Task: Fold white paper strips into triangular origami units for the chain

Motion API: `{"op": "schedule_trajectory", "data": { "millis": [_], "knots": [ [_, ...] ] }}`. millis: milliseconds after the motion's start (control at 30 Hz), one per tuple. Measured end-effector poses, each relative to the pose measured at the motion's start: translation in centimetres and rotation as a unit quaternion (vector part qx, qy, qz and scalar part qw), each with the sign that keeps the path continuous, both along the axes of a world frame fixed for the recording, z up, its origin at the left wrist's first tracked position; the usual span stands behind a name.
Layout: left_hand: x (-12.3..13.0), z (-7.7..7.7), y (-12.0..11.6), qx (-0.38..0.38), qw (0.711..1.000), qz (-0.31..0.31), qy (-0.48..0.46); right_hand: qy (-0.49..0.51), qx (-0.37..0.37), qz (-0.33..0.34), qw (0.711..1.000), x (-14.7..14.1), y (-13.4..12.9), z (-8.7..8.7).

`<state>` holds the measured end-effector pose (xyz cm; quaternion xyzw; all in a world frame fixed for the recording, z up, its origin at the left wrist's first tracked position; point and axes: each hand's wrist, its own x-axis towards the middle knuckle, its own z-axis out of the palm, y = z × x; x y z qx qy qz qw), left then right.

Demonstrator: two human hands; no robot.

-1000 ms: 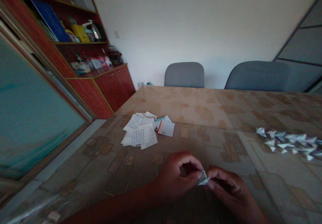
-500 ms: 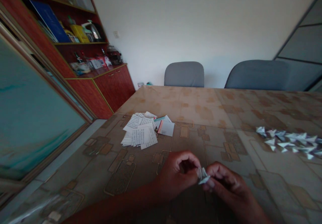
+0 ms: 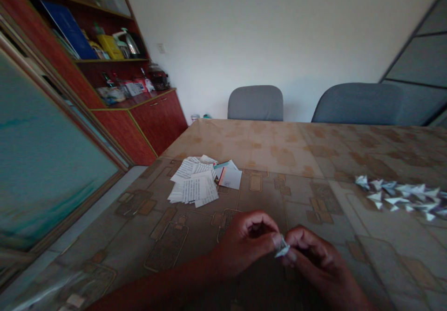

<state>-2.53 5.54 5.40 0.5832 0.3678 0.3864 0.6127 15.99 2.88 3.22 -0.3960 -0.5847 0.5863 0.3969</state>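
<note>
Between my two hands is a small folded paper piece (image 3: 283,249), pale and pointed, partly covered by fingertips. My left hand (image 3: 246,243) pinches its left side between thumb and forefinger. From the right, my right hand (image 3: 312,255) grips its other side with thumb and fingers. Both hands are just above the table near its front. Beyond the left hand lies a loose pile of printed paper pieces (image 3: 197,185), with a plain white one (image 3: 231,179) at its right. Far to the right, several folded paper shapes (image 3: 408,193) sit in a cluster.
A patterned cloth covers the table (image 3: 265,143). Two grey chairs (image 3: 255,103) stand at its far side, against the white wall. At the back left is a red-brown cabinet (image 3: 155,120) with shelves of household items. A teal panel door (image 3: 49,162) stands on the left.
My left thumb has shifted slightly over the folded paper, covering more of it. The hands otherwise stay in place, and the pile and cluster are unchanged.
</note>
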Motion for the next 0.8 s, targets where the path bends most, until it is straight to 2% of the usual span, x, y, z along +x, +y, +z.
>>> {"op": "schedule_trajectory", "data": {
  "millis": [133,300,467,600,667,800],
  "knots": [
    [0.14,0.00,0.01,-0.009,1.000,0.008,0.004,-0.029,0.032,-0.012,0.999,-0.16,0.14,0.17],
    [-0.02,0.08,-0.01,-0.002,1.000,-0.002,0.002,-0.031,0.018,-0.016,0.999,-0.17,0.24,0.10],
    [-0.48,0.69,0.34,0.068,0.997,-0.028,0.031,0.009,-0.036,0.006,0.999,-0.08,0.37,0.15],
    [-0.52,0.86,0.51,0.133,0.990,-0.009,0.048,0.030,-0.052,0.023,0.998,-0.01,0.36,0.17],
    [-0.31,0.59,0.44,0.128,0.991,0.011,0.046,0.032,-0.062,0.021,0.997,-0.03,0.28,0.19],
    [0.22,-0.08,0.22,0.068,0.997,0.035,0.019,0.030,-0.070,0.010,0.997,-0.18,0.24,0.29]
  ]
}}
